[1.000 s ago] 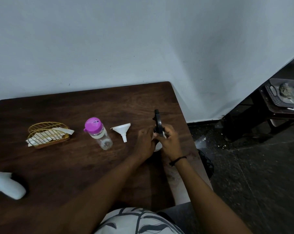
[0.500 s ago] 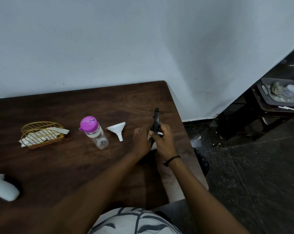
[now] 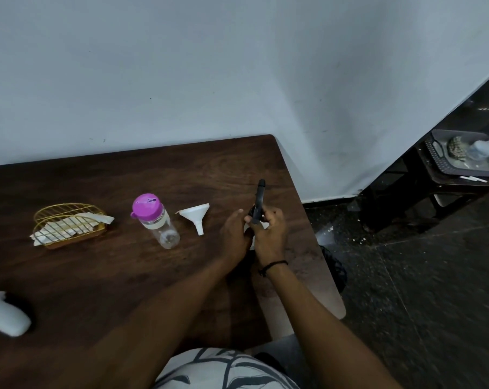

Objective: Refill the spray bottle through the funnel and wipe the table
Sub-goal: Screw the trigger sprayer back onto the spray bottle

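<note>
Little has moved since a second ago: both hands stay closed together around the spray bottle near the table's right edge, and only the camera has drifted, sliding everything slightly leftward in view.

The dark wooden table [image 3: 103, 276] stands against a pale wall. On its left part sits a gold wire basket [image 3: 69, 221] holding folded white tissues, and at the near left edge lies a white bottle-like object [image 3: 4, 317], partly cut off by the frame. A clear bottle with a purple cap [image 3: 155, 219] stands between the basket and the white funnel [image 3: 197, 216], which lies tipped on its side, spout toward the person, just left of the hands.

The left hand [image 3: 233, 234] is curled around the spray bottle's body, which it almost wholly hides; only slivers of white show between the hands. The right hand [image 3: 270, 234], with a dark band at the wrist, is clenched on the black spray head [image 3: 258, 200], whose nozzle sticks up and away above the fingers. Whether the head is loosened from the body cannot be told.
</note>
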Demonstrator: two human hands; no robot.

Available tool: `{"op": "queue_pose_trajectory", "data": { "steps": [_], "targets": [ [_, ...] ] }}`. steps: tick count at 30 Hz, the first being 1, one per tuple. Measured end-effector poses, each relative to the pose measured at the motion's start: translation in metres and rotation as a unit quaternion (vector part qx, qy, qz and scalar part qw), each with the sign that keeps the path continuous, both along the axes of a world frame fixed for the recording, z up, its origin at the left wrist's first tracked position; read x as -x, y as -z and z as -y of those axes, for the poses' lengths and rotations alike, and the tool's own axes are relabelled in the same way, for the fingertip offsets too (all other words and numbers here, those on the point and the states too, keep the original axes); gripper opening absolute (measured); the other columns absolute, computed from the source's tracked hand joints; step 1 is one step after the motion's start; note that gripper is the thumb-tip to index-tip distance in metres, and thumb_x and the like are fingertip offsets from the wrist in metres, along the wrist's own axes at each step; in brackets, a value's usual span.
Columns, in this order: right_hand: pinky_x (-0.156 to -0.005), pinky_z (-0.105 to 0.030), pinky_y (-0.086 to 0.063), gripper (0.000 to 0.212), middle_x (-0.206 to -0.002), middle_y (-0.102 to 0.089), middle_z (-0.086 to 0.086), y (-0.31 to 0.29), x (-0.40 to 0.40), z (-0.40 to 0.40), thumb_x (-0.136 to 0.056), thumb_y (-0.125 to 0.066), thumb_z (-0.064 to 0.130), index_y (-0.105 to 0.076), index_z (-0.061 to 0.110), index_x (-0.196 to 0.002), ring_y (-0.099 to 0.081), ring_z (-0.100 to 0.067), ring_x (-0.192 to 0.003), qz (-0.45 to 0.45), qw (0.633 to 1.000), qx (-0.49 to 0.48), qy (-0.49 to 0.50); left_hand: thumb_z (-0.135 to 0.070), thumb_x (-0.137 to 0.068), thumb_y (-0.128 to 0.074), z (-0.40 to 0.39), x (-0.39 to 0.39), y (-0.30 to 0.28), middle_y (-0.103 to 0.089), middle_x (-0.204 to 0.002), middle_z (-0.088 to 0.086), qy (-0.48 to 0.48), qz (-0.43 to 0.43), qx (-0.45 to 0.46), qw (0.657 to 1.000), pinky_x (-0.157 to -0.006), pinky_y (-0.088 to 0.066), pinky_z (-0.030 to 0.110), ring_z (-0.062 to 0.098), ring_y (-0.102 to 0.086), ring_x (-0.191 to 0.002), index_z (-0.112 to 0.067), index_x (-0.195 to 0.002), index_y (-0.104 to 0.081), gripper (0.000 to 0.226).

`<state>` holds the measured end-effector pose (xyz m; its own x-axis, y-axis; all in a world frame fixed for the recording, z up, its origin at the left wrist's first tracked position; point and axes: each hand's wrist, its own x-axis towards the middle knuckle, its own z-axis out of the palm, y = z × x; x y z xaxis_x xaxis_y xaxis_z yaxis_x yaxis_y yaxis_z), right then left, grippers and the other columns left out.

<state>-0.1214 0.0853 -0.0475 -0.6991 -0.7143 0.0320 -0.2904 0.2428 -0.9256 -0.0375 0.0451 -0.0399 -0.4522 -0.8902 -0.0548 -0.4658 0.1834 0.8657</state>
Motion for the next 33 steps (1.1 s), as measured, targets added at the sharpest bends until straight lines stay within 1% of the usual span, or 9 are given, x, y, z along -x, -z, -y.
{"op": "queue_pose_trajectory", "data": {
  "steps": [6, 9, 12, 15, 20, 23, 26, 30, 33],
  "targets": [
    [-0.091, -0.047, -0.050, 0.029, -0.107, -0.054, 0.012, -0.002, -0.012, -0.002, -0.084, -0.075, 0.033, -0.070, 0.021, -0.110, -0.055, -0.005, -0.091, -0.033, 0.999, -0.026, 0.035, -0.010, -0.102, -0.048, -0.008, 0.003, -0.004, -0.066, -0.121, 0.021, -0.067, -0.014, -0.016, 0.998, -0.100, -0.045, 0.046, 0.032, -0.061, -0.115, 0.005, -0.117, -0.063, 0.026],
    [-0.083, -0.028, -0.051, 0.028, -0.110, -0.056, 0.003, -0.005, -0.006, -0.006, -0.086, -0.074, 0.028, -0.067, 0.014, -0.110, -0.053, 0.005, -0.090, -0.022, 0.999, -0.020, -0.015, -0.005, -0.097, -0.055, -0.009, 0.000, -0.003, -0.068, -0.103, 0.021, -0.032, -0.019, 0.034, 0.999, -0.088, -0.048, 0.049, 0.034, -0.064, -0.099, 0.008, -0.099, -0.065, 0.016],
    [-0.075, -0.005, -0.042, 0.026, -0.109, -0.059, -0.003, -0.011, -0.001, -0.013, -0.085, -0.075, 0.025, -0.063, 0.015, -0.107, -0.052, 0.012, -0.094, -0.021, 0.998, -0.008, -0.058, -0.004, -0.094, -0.059, -0.009, -0.005, -0.001, -0.069, -0.105, 0.021, -0.029, -0.018, 0.056, 0.998, -0.089, -0.048, 0.049, 0.034, -0.063, -0.103, 0.008, -0.100, -0.065, 0.015],
    [-0.081, -0.005, -0.043, 0.045, -0.112, -0.058, 0.006, -0.020, 0.000, -0.022, -0.080, -0.081, 0.025, -0.056, 0.020, -0.116, -0.055, 0.006, -0.101, 0.010, 0.997, 0.032, -0.068, -0.002, -0.091, -0.062, -0.016, -0.010, -0.004, -0.070, -0.113, 0.018, -0.020, -0.033, 0.084, 0.996, -0.096, -0.050, 0.042, 0.031, -0.063, -0.113, 0.003, -0.109, -0.070, 0.020],
    [-0.092, -0.020, -0.051, 0.073, -0.124, -0.057, -0.003, -0.036, -0.007, -0.035, -0.074, -0.086, 0.020, -0.044, 0.011, -0.134, -0.058, -0.009, -0.113, 0.034, 0.991, 0.089, -0.089, 0.011, -0.083, -0.061, -0.029, -0.022, -0.004, -0.071, -0.088, 0.019, 0.068, -0.071, 0.135, 0.986, -0.078, -0.055, 0.037, 0.028, -0.069, -0.085, 0.008, -0.088, -0.071, 0.012],
    [-0.090, -0.025, -0.053, 0.055, -0.117, -0.058, -0.001, -0.046, -0.013, -0.043, -0.078, -0.083, 0.021, -0.054, 0.024, -0.124, -0.060, -0.012, -0.108, 0.026, 0.991, 0.115, -0.068, 0.000, -0.087, -0.053, -0.040, -0.019, -0.016, -0.068, -0.083, 0.006, 0.074, -0.129, 0.156, 0.977, -0.077, -0.044, 0.005, -0.002, -0.058, -0.086, 0.004, -0.084, -0.068, 0.015],
    [-0.090, -0.026, -0.053, 0.045, -0.117, -0.060, 0.000, -0.049, -0.012, -0.052, -0.082, -0.080, 0.016, -0.057, 0.031, -0.118, -0.062, -0.016, -0.107, 0.061, 0.989, 0.126, -0.054, -0.002, -0.089, -0.054, -0.049, -0.013, -0.020, -0.069, -0.092, 0.005, 0.080, -0.182, 0.197, 0.960, -0.088, -0.040, 0.003, -0.015, -0.052, -0.099, 0.003, -0.097, -0.068, 0.017],
    [-0.088, -0.020, -0.052, 0.028, -0.105, -0.069, 0.006, -0.048, -0.011, -0.063, -0.089, -0.071, 0.009, -0.062, 0.013, -0.115, -0.067, -0.011, -0.102, 0.080, 0.987, 0.127, -0.064, -0.002, -0.091, -0.061, -0.055, -0.018, -0.011, -0.071, -0.113, 0.008, 0.139, -0.170, 0.156, 0.963, -0.096, -0.050, 0.022, 0.006, -0.062, -0.111, 0.001, -0.113, -0.068, 0.023],
    [-0.085, -0.020, -0.053, 0.020, -0.096, -0.071, 0.006, -0.043, -0.015, -0.075, -0.090, -0.067, 0.001, -0.066, 0.015, -0.104, -0.069, -0.010, -0.095, 0.056, 0.989, 0.140, -0.007, -0.010, -0.089, -0.056, -0.055, -0.024, -0.019, -0.072, -0.092, 0.016, 0.210, -0.128, 0.110, 0.963, -0.082, -0.043, 0.006, 0.006, -0.061, -0.089, 0.002, -0.091, -0.070, 0.019]
  ]
}}
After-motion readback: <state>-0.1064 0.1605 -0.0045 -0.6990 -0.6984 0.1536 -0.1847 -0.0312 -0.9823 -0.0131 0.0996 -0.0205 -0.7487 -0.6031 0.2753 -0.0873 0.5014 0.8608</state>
